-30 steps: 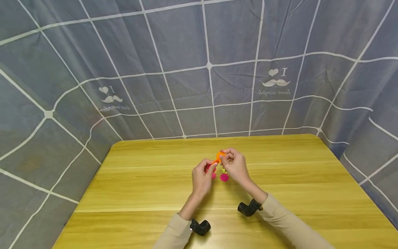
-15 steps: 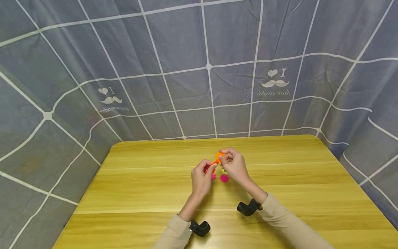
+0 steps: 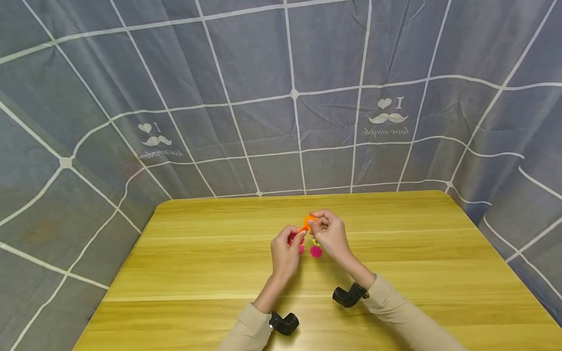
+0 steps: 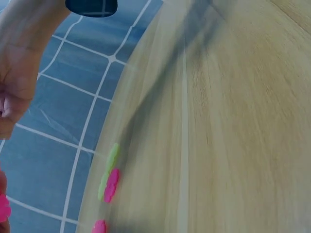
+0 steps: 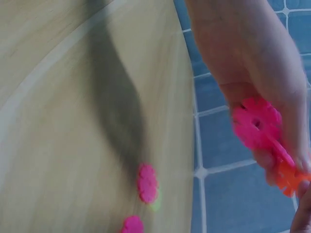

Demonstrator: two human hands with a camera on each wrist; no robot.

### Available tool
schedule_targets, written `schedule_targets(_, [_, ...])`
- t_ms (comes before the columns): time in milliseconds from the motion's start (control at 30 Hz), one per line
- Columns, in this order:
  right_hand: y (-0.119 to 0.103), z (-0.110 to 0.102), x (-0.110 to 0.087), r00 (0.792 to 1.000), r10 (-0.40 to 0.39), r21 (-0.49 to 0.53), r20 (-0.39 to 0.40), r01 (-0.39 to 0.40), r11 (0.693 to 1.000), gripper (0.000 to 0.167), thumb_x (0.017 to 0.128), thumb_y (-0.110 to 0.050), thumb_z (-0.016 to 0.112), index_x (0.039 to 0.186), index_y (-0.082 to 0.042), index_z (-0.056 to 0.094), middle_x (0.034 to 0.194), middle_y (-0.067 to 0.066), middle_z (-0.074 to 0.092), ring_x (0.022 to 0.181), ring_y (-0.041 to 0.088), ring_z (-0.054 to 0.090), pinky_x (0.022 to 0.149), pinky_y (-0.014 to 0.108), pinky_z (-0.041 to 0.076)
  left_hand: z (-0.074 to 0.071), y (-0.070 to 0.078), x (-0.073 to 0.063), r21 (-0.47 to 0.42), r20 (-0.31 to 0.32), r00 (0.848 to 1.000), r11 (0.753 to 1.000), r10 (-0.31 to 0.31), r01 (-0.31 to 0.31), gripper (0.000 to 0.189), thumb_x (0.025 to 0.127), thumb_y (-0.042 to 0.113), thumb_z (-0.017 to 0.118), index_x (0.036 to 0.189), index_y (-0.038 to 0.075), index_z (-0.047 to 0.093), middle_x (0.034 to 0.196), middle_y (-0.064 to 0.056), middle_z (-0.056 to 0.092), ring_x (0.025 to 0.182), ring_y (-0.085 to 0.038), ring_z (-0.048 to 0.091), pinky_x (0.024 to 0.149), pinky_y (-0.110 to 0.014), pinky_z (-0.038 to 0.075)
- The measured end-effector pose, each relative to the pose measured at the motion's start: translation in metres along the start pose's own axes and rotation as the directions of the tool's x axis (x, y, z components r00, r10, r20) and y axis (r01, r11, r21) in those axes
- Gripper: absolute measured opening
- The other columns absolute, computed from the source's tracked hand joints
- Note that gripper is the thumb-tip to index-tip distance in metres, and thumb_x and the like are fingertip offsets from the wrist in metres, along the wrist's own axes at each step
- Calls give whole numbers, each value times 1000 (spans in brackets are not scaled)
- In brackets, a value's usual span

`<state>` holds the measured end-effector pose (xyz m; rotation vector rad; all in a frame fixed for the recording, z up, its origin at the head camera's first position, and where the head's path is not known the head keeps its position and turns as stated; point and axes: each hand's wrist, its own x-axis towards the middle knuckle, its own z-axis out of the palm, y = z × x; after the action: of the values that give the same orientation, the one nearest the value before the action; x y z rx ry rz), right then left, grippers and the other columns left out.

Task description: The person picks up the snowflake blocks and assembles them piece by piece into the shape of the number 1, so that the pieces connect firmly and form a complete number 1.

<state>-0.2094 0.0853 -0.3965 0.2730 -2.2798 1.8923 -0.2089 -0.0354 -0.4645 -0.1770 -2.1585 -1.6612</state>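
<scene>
My left hand (image 3: 284,251) pinches a pink flower-shaped plastic piece (image 5: 256,123) between thumb and fingers, above the table. Joined or pressed against it is an orange flower-shaped piece (image 3: 309,222), which my right hand (image 3: 332,235) pinches from the other side. In the right wrist view, the orange piece meets the pink one edge-on at the left fingertips, standing at an angle to its face. The left wrist view shows only part of the right hand (image 4: 17,80) and a sliver of pink at the left edge. Fingers hide much of both pieces.
Below the hands, loose flower pieces lie on the wooden table (image 3: 197,273): a pink piece (image 3: 316,251), a yellow-green piece (image 4: 111,160) beside it, and another pink piece (image 4: 99,226). A grey curtain with white lines (image 3: 259,126) hangs behind the table.
Both hands stay nearly in place, holding the pink and orange pieces together. The right forearm has shifted very slightly left.
</scene>
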Motion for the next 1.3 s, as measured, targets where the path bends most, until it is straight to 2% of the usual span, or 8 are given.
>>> schedule_targets(200, [4, 2, -2, 1000, -6, 9, -5, 6, 1000, 19, 89, 8, 57, 107, 15, 58, 74, 36, 60, 50, 3, 55, 48, 19, 49, -2, 1, -1, 19, 0, 1000, 1000, 9, -9, 15, 90, 17, 66, 87, 3, 68, 69, -9, 65, 55, -38, 59, 45, -15, 40])
schedule_targets(333, [8, 0, 0, 1000, 0, 15, 14, 0, 1000, 18, 90, 7, 57, 107, 15, 58, 75, 37, 60, 49, 5, 53, 48, 24, 50, -3, 0, 0, 27, 21, 1000, 1000, 11, -11, 15, 90, 19, 66, 88, 3, 68, 69, -10, 65, 53, -29, 59, 46, -15, 40])
schedule_targets(467, [11, -7, 2, 998, 18, 25, 65, -19, 999, 19, 91, 5, 57, 108, 14, 58, 78, 38, 61, 47, 3, 50, 46, 18, 44, -5, -1, 3, 2, 59, 998, 1000, -7, 7, 14, 90, 17, 67, 90, 3, 68, 71, -18, 66, 53, -24, 59, 48, -15, 41])
schedule_targets(667, [38, -18, 15, 991, 76, -67, 114, -69, 995, 21, 94, -8, 59, 109, 5, 66, 83, 20, 68, 54, 6, 53, 48, 23, 48, -21, 32, 4, -11, 120, 992, 999, -45, 47, 12, 89, 6, 66, 94, -5, 67, 76, -23, 67, 56, -12, 55, 52, -12, 40])
schedule_targets(833, [48, -19, 16, 985, 117, -71, 128, -109, 992, 22, 91, -4, 59, 110, 5, 65, 76, 12, 68, 57, 10, 56, 53, 30, 52, -24, 38, 5, -8, 231, 969, 996, -89, 93, 16, 91, 3, 62, 105, -6, 65, 83, -23, 68, 57, -8, 56, 52, -14, 45])
schedule_targets(1033, [48, -22, 17, 972, 171, -34, 159, -168, 985, 25, 90, -6, 60, 111, 7, 63, 72, 5, 67, 59, 11, 57, 54, 26, 53, -26, 36, 6, -40, 317, 940, 988, -130, 150, 23, 91, 4, 64, 111, -7, 65, 96, -25, 68, 61, -5, 56, 58, -30, 55])
schedule_targets(1167, [50, -25, 18, 964, 160, -33, 212, -157, 987, 27, 92, -10, 62, 113, 8, 62, 76, 7, 70, 60, 11, 58, 54, 26, 52, -28, 34, 6, -51, 307, 945, 989, -116, 138, 25, 85, 3, 70, 108, -8, 66, 97, -25, 68, 60, -9, 55, 54, -18, 49])
schedule_targets(1300, [52, -29, 18, 954, 115, -40, 278, -108, 993, 28, 95, -16, 60, 113, 6, 62, 85, 19, 71, 60, 13, 58, 54, 31, 52, -31, 32, 7, -65, 268, 957, 989, -113, 135, 22, 82, -1, 72, 103, -7, 69, 98, -25, 68, 59, -10, 50, 50, -12, 40])
